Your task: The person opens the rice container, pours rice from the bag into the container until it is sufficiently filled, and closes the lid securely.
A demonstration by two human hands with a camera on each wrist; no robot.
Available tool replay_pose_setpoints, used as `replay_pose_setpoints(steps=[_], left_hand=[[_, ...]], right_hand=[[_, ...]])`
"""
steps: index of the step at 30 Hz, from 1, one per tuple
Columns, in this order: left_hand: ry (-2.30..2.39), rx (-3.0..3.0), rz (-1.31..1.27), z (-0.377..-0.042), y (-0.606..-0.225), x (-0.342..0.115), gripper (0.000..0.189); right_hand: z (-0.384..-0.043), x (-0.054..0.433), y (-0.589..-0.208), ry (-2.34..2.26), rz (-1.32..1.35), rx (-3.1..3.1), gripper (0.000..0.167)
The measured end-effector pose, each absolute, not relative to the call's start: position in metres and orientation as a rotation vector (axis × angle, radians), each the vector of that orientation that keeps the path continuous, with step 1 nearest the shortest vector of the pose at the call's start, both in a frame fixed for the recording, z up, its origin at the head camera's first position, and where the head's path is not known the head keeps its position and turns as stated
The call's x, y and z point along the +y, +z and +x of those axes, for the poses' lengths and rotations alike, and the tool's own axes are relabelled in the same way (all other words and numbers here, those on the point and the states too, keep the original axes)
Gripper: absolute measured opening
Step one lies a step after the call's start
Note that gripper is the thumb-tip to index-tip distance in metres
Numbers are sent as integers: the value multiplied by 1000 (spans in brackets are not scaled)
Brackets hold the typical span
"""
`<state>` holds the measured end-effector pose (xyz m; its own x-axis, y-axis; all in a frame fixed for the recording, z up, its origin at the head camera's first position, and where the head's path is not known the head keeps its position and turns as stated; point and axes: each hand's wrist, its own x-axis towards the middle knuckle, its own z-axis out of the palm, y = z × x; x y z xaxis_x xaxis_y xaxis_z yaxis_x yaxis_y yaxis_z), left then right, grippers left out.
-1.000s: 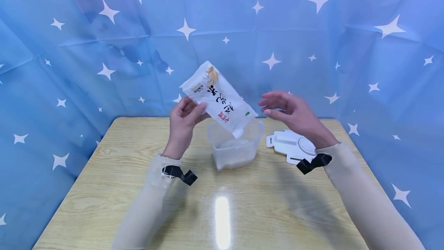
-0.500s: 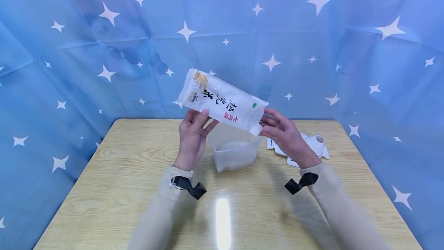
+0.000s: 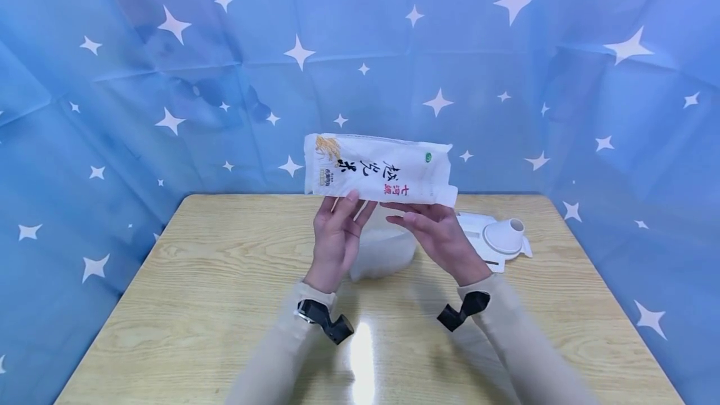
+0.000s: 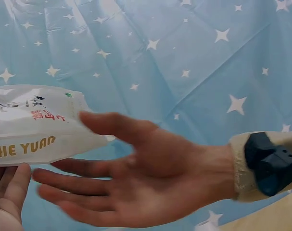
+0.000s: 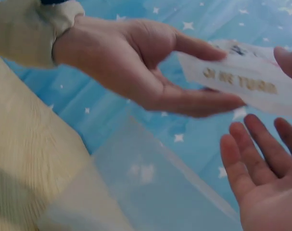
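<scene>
A white rice bag [image 3: 365, 170] printed with black and red characters is held up level, its long side running left to right in the head view. My left hand [image 3: 333, 242] grips its lower edge, thumb on the printed front and fingers behind. Close under the bag's right part, my right hand [image 3: 441, 239] has its fingers stretched out. The left wrist view shows that right hand [image 4: 150, 175] with thumb and fingers spread apart, the thumb overlapping the bag's end. Behind the hands, a translucent plastic container [image 3: 385, 255] stands on the table, partly hidden.
A white plastic piece [image 3: 475, 230] with a round raised spout [image 3: 505, 236] lies right of the container. The wooden table [image 3: 225, 305] ends at a blue curtain [image 3: 225, 49] with white stars.
The bag has turned from a steep slant over the container to level. My right hand came in from the right to the bag's end, then its fingers spread below it.
</scene>
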<state>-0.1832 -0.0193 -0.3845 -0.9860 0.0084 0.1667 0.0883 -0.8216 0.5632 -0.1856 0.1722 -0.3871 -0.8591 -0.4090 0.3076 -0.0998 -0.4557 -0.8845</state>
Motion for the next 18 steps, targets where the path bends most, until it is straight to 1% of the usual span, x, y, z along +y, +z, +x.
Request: replay_pose_setpoints(steps=[3,7,11,18], left_hand=[[-2951,-923,-243,-178,-386,-12,39],[-2941,-952,-221,-173,-388,-4,37],[-2937,-992,-214,-169,-391,-1,38],[-2934,-1045,-321,-166,-396,1,43]], right_hand=[[-185,162,-385,-2493,-701,1471,56],[-185,150,-383,-2587,-694,1390,50],[-183,146,-383,-2663,-626,1349,44],[-181,151,-380,-2719,-575,1337,39]])
